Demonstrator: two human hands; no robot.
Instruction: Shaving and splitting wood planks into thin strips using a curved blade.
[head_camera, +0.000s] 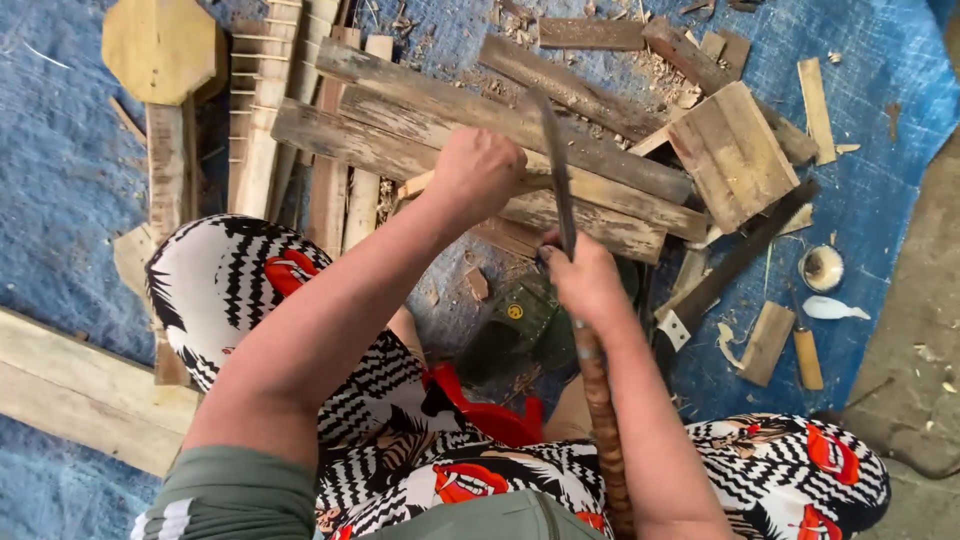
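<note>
While I look down between patterned knees, my left hand (478, 172) is closed in a fist on a small wood piece, pressing it upright against the plank pile (480, 140) beyond it, which seems to serve as a chopping rest. My right hand (585, 283) is clamped around the handle (600, 400) of a long knife (556, 170), whose blade rises just to the right of the left fist, edge apparently set to the held wood. Both hands sit close together, nearly touching. Beneath them a blue tarp (60, 190) covers the ground. To the right of my right hand lie a second dark blade (735, 262), a small round cup (822, 268) and short wood offcuts (767, 343). Left of my left hand, pale boards (80, 395) hem in the space; open tarp remains mostly far right.
</note>
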